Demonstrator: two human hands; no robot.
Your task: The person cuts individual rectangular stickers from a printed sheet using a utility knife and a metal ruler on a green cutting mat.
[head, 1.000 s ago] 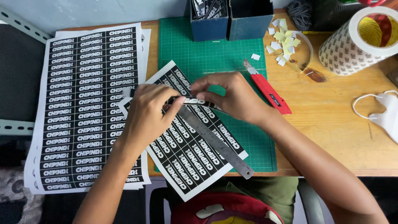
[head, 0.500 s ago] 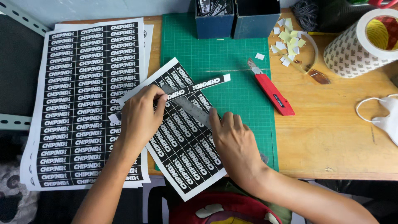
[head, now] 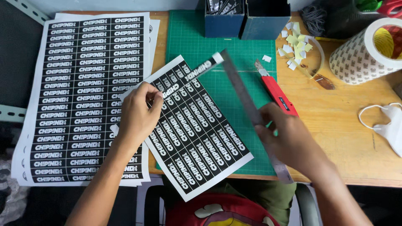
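Observation:
My left hand (head: 138, 113) pinches the end of a narrow cut strip of black labels (head: 197, 71), lifted off the top edge of a black-and-white label sheet (head: 201, 134). That sheet lies slanted over the green cutting mat (head: 192, 42). My right hand (head: 289, 140) grips a long steel ruler (head: 243, 96), which is raised and angled over the mat to the right of the sheet. A red utility knife (head: 278, 94) lies on the mat's right edge, just behind my right hand.
A stack of uncut label sheets (head: 83, 96) sits at left. Two dark blue boxes (head: 243, 16) stand at the back. Paper scraps (head: 297, 46), a large tape roll (head: 368, 50) and a white face mask (head: 387, 125) rest on the wooden table (head: 343, 125).
My right hand picked the ruler up off the label sheet and swung it to the right. My left hand lifted the cut strip away from the sheet's top edge.

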